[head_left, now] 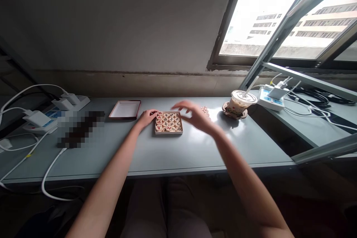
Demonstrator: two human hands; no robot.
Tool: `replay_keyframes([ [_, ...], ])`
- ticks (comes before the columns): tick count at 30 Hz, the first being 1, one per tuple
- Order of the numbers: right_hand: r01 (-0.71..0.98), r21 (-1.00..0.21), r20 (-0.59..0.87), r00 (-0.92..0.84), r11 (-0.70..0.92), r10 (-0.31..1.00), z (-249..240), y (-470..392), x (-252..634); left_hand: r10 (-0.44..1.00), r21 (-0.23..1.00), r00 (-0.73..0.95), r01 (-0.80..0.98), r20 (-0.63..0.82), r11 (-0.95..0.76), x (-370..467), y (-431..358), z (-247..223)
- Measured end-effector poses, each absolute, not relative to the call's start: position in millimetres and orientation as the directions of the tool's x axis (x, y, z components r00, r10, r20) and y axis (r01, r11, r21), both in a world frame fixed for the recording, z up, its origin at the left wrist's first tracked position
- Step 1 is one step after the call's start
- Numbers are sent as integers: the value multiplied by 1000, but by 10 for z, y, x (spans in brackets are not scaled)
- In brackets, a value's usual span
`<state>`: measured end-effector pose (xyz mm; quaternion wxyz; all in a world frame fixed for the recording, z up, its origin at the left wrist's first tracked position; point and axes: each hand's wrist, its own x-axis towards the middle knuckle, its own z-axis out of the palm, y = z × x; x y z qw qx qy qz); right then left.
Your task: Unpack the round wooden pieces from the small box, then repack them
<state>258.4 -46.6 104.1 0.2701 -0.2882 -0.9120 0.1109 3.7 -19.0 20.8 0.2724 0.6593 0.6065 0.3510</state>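
Observation:
A small square box (169,132) on the grey table holds several round wooden pieces (169,122) marked with red and black characters. Its left edge is touched by my left hand (147,118), whose thumb and fingers are spread around the upper left corner. Slightly blurred, my right hand (194,116) hovers over the right side of the box with its fingers apart, and no piece shows in it. Several loose wooden pieces (205,111) lie behind my right hand, partly hidden by it. The box lid (125,110) lies open side up to the left.
On the right a drink cup (242,103) with a straw stands in a brown holder (234,113). Power strips (272,97) with white plugs and cables are at both sides. A pixelated dark object (80,129) lies at the left. Metal frame bars rise at the right.

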Motion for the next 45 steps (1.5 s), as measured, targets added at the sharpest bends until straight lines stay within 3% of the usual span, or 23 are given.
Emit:
replay_keyframes([
  [4, 382, -483, 307, -769, 788, 561, 651, -464, 2352, 990, 782, 23, 611, 139, -124, 30, -173, 191],
  [10, 302, -632, 258, -787, 714, 561, 476, -386, 2358, 988, 779, 50, 610, 144, -144, 22, -155, 185],
  [19, 363, -647, 396, -592, 670, 702, 571, -337, 2597, 986, 787, 51, 597, 157, -156, 15, -152, 179],
  [22, 495, -607, 380, -507, 622, 774, 592, -265, 2892, 985, 785, 47, 599, 163, -159, 20, -163, 190],
  [27, 792, -333, 296, -426, 511, 855, 539, -224, 3251, 984, 783, 49, 600, 169, -164, 21, -167, 195],
  [29, 842, -284, 297, -377, 458, 877, 531, -232, 3281, 985, 781, 48, 603, 167, -162, 23, -169, 199],
  [35, 720, -298, 337, -535, 627, 775, 594, -224, 2836, 984, 779, 53, 605, 170, -167, 22, -162, 206],
  [40, 642, -164, 314, -686, 749, 657, 506, -82, 2142, 980, 782, 70, 593, 188, -193, 11, -152, 198],
  [45, 637, -198, 333, -671, 745, 662, 378, 62, 1844, 978, 790, 92, 579, 186, -204, 1, -147, 191],
])
